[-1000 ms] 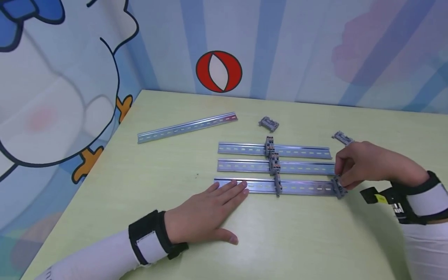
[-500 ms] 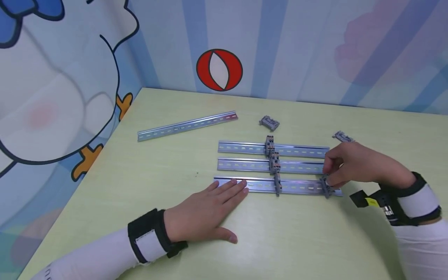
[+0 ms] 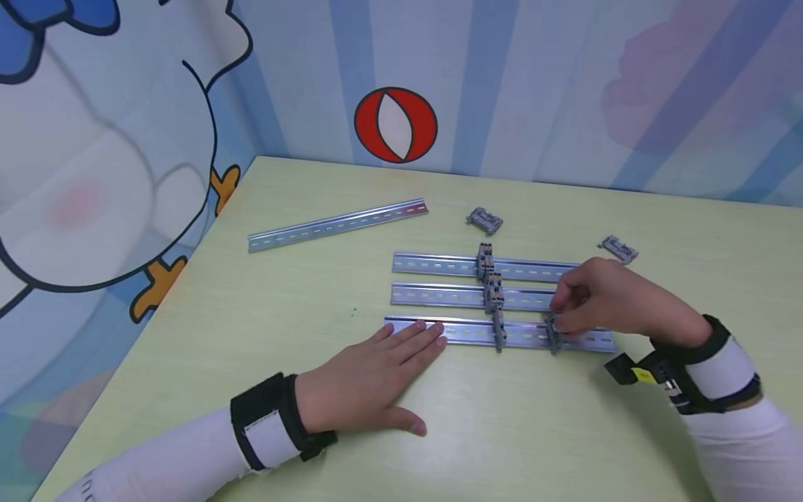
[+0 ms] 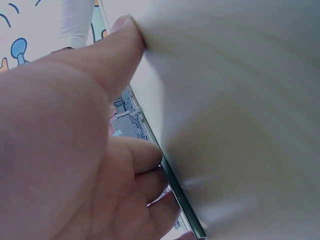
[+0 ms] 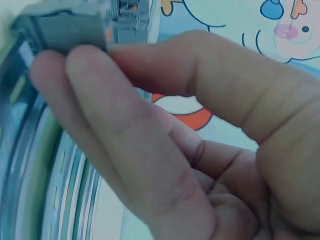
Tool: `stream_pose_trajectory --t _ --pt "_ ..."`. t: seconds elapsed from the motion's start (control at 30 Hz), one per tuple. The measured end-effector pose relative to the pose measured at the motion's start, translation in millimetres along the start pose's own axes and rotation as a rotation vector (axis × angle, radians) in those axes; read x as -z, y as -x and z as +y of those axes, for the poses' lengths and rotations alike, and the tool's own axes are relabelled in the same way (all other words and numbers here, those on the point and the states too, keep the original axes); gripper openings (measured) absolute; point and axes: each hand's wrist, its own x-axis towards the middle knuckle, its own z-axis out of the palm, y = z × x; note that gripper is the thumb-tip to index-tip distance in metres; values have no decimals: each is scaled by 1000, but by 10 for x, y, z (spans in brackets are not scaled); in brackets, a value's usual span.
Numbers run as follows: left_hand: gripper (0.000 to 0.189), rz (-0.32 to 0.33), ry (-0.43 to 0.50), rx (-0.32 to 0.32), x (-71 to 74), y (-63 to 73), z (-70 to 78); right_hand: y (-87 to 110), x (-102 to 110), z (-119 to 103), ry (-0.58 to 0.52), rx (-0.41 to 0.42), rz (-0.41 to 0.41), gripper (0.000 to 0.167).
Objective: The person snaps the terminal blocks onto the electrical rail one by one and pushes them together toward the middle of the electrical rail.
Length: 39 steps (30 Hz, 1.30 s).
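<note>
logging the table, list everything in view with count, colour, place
Parallel rails: 3, silver, centre-right
Angled rail: 1, silver, red-tinged end, far left
Block clusters: 2, grey and orange, middle rail and far rail
Standing block: 1, grey, near rail
Held block: 1, grey, near rail
Loose blocks: 2, grey, beyond parallel rails
Table: 1, pale yellow-green, foreground
Walls: 2, blue, white, painted, back and left
Wrist straps: 2, black, white, both wrists
Sleeves: 2, white, forearms
Left grip: 1, bare, on near rail's left end
Right grip: 1, bare, pinching held block
</note>
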Motion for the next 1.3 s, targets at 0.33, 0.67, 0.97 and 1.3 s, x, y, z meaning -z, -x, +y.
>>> stream_pose_trajectory --t 0.33,0.67,0.97,1.3 --pt "99 -5 -9 6 -3 -6 2 -78 -155 -104 -114 13 37 11" --pt "99 -11 -8 7 11 -7 4 -129 -252 -142 -295 25 -6 20" --pt "98 -12 7 4 13 -3 10 -180 -322 -138 -380 53 -15 22" --pt "98 -10 4 2 -2 -4 9 -173 -315 -166 -374 0 -69 43"
